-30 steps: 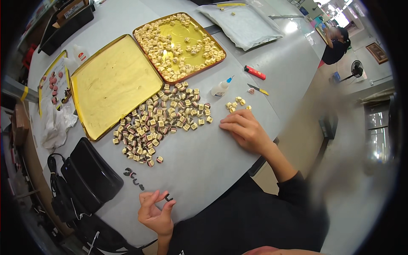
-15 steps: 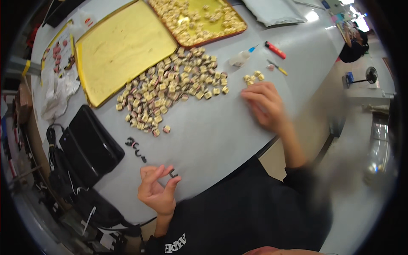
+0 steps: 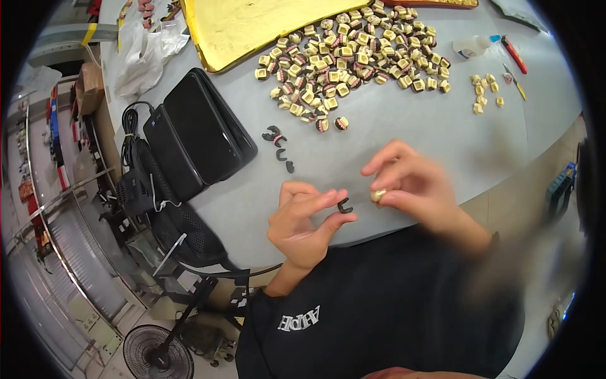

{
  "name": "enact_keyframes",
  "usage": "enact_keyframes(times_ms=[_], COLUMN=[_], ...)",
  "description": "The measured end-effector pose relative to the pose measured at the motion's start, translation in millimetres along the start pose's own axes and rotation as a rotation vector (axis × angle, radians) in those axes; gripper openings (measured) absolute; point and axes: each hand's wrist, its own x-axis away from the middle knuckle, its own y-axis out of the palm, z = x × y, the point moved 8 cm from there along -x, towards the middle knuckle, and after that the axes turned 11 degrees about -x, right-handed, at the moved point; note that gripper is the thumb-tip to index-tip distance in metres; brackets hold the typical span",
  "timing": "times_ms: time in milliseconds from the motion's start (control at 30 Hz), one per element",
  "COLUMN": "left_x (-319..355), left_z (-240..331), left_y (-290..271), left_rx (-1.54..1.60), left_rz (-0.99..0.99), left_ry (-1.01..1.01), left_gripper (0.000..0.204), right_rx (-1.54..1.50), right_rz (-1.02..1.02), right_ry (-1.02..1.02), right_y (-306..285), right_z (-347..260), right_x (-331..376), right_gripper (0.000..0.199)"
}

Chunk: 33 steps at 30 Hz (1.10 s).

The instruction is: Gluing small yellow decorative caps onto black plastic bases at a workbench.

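Note:
Near the front edge of the table, my left hand (image 3: pixel 303 221) pinches a small black C-shaped piece (image 3: pixel 344 206) between thumb and forefinger. Close beside it, my right hand (image 3: pixel 423 192) holds a small cream block (image 3: pixel 378 195) at its fingertips; the two pieces are apart. On the table beyond my left hand lie a few loose black curved pieces (image 3: pixel 281 155), one with a pink part. Farther off spreads a heap of small cream, pink and black pieces (image 3: pixel 341 63). A little cluster of plain cream blocks (image 3: pixel 481 100) sits to the right.
A yellow-lined tray (image 3: pixel 233 31) borders the heap. On the left are a black case-like device (image 3: pixel 199 132) with cables and a crumpled white plastic bag (image 3: pixel 142 60). At right lie a small clear bottle (image 3: pixel 472 47), a red-handled tool (image 3: pixel 514 54) and a thin yellow-handled tool (image 3: pixel 519 88).
My right hand has come from beside the cream blocks to my left hand, and now holds one cream block. My left hand still pinches the black piece. The whole view has shifted.

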Motion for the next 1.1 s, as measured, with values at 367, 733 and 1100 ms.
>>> enact_keyframes(times_ms=[367, 733, 1100], left_x=[-4.0, -4.5, -4.4], left_z=[7.9, 15.4, 31.6], left_y=[1.2, 3.3, 8.0], left_rx=[-0.052, -0.155, -0.410], left_rz=[-0.028, -0.042, -0.079], left_ry=[0.087, 0.180, 0.345], left_gripper=[0.042, 0.039, 0.037], right_rx=[-0.308, -0.345, -0.340], right_rz=[0.005, -0.085, -0.025], right_ry=[0.455, 0.549, 0.570], right_y=[10.1, 13.1, 8.3], right_z=[39.9, 44.9, 43.6], right_x=[-0.3, -1.0, -1.2], right_gripper=[0.024, 0.025, 0.036])
